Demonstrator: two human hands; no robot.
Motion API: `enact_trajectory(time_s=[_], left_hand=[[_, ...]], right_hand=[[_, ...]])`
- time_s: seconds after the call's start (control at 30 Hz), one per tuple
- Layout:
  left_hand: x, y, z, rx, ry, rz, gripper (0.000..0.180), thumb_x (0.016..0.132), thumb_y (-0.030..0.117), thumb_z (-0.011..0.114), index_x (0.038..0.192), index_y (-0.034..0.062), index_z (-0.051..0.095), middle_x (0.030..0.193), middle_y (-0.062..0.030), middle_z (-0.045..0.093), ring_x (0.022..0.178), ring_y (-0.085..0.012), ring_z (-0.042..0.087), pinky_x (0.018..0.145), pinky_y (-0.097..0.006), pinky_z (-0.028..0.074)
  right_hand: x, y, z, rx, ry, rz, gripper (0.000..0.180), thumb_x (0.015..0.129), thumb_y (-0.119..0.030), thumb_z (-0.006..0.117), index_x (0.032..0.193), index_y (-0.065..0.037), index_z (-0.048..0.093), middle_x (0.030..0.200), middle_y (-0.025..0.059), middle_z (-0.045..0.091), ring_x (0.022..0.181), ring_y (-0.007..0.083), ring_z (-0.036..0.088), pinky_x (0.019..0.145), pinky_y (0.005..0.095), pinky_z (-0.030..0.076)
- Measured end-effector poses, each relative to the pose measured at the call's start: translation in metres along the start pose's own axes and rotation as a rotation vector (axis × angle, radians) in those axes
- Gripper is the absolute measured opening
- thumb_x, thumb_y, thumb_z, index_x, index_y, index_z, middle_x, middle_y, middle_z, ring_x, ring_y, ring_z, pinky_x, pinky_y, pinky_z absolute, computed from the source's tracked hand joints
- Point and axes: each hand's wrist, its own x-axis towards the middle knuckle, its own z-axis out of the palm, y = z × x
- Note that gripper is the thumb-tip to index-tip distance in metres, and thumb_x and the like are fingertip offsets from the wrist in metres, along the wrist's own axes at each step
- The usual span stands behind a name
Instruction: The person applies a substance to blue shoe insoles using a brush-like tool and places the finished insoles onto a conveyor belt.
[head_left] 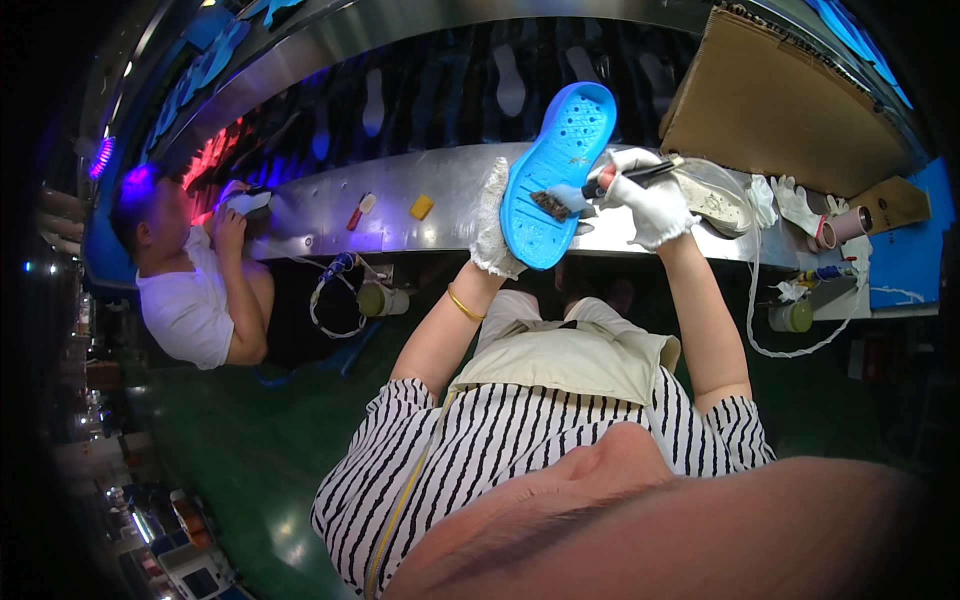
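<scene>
A bright blue shoe sole [560, 170] is held up over the bench edge, its hollow, perforated side showing. My left hand [493, 225], in a white knitted glove, grips it along its left edge; the fingers behind it are hidden. In my right hand [645, 205], also gloved in white with some fingertips bare, is a brush [555, 203] with a dark handle. The dark bristles meet the inner face of the sole near its middle. Just right of that hand, a whitish shoe sole [715, 203] lies on the metal bench [455, 175].
Behind the bench, several soles ride on a dark conveyor [440, 90]. A cardboard box [790, 110], white gloves [797, 207] and a hose [756, 310] are at the right. A yellow sponge [421, 207] and red-handled brush [356, 217] lie left. A co-worker [190, 290] handles a pale sole.
</scene>
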Motion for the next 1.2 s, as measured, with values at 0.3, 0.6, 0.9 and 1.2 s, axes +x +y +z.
enact_trajectory(time_s=[0.3, 0.6, 0.9, 1.2], left_hand=[[0.004, 0.004, 0.0, 0.389, 0.138, 0.015, 0.072, 0.093, 0.058, 0.029, 0.137, 0.0019, 0.036, 0.124, -0.0209, 0.053, 0.102, -0.0375, 0.059, 0.087, -0.05, 0.051], [0.011, 0.016, 0.01, 0.468, 0.223, 0.093, 0.069, 0.091, 0.059, 0.039, 0.128, 0.0014, 0.046, 0.1, -0.0179, 0.062, 0.084, -0.0291, 0.065, 0.078, -0.042, 0.056], [0.016, 0.031, -0.008, 0.688, 0.295, 0.159, 0.061, 0.094, 0.052, 0.04, 0.125, -0.0006, 0.048, 0.111, -0.0185, 0.061, 0.086, -0.0254, 0.066, 0.07, -0.034, 0.059], [0.022, 0.023, -0.02, 0.826, 0.347, -0.009, 0.053, 0.092, 0.044, 0.051, 0.127, 0.0047, 0.047, 0.109, -0.014, 0.06, 0.083, -0.0222, 0.064, 0.065, -0.036, 0.059]], right_hand=[[-0.01, -0.007, 0.001, -0.161, 0.059, -0.362, 0.014, 0.08, 0.005, 0.064, 0.092, -0.002, 0.06, 0.094, 0.0098, 0.064, 0.087, 0.017, 0.063, 0.081, 0.03, 0.051], [-0.041, -0.041, 0.027, -0.9, -0.393, -0.497, 0.026, 0.059, 0.007, 0.07, 0.076, -0.007, 0.056, 0.079, 0.0084, 0.06, 0.081, 0.0262, 0.062, 0.073, 0.0332, 0.05], [-0.05, -0.034, -0.002, -0.313, -0.002, -0.098, 0.014, 0.081, -0.005, 0.066, 0.093, -0.002, 0.058, 0.089, 0.0058, 0.062, 0.079, 0.0128, 0.06, 0.073, 0.0272, 0.05], [-0.04, -0.022, 0.01, -0.196, -0.062, 0.06, 0.017, 0.087, -0.015, 0.063, 0.096, -0.002, 0.058, 0.085, 0.0064, 0.063, 0.079, 0.012, 0.06, 0.072, 0.0278, 0.05]])
